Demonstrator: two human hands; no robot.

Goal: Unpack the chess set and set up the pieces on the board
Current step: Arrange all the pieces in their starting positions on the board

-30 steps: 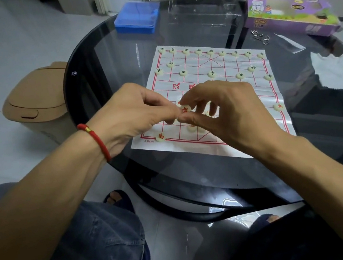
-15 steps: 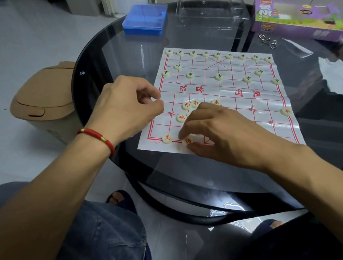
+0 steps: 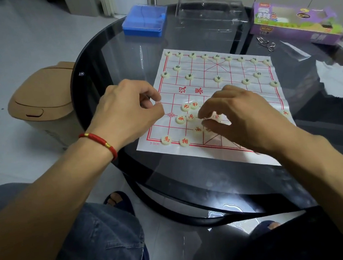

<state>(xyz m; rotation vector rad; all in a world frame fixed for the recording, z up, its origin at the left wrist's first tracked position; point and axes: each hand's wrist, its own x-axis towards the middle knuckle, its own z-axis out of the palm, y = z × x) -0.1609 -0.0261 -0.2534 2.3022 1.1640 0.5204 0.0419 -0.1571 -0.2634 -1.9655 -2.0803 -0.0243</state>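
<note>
Head view: a paper board (image 3: pixel 222 94) with a red grid is spread on a round glass table (image 3: pixel 115 57). Green-marked pieces (image 3: pixel 218 78) are set out along the far rows of the board, each on its own crossing. Red-marked pieces (image 3: pixel 180 119) are gathered loosely in the near left part of the board; two more are placed on the near edge line, a horse piece (image 3: pixel 166 140) at the left and an elephant piece (image 3: pixel 184 142) just beside it. One red piece (image 3: pixel 285 113) is seen at the right edge.

The left hand (image 3: pixel 129 111) is held at the board's left edge with fingers curled and thumb against the forefinger; whether anything is pinched cannot be told. It bears a red bracelet (image 3: pixel 99 141) at the wrist. The right hand (image 3: pixel 242 117) is held over the near middle of the board, fingers bent down among the red pieces; a piece (image 3: pixel 216 116) is seen at its fingertips (image 3: pixel 202 116), but whether it is gripped or only touched cannot be told.

At the far side of the table a blue box (image 3: pixel 145 23), a clear plastic tray (image 3: pixel 210 12) and a purple carton (image 3: pixel 295 22) are placed, with metal rings (image 3: pixel 266 43) near the carton. A tan bin (image 3: pixel 41 102) is stood on the floor to the left.
</note>
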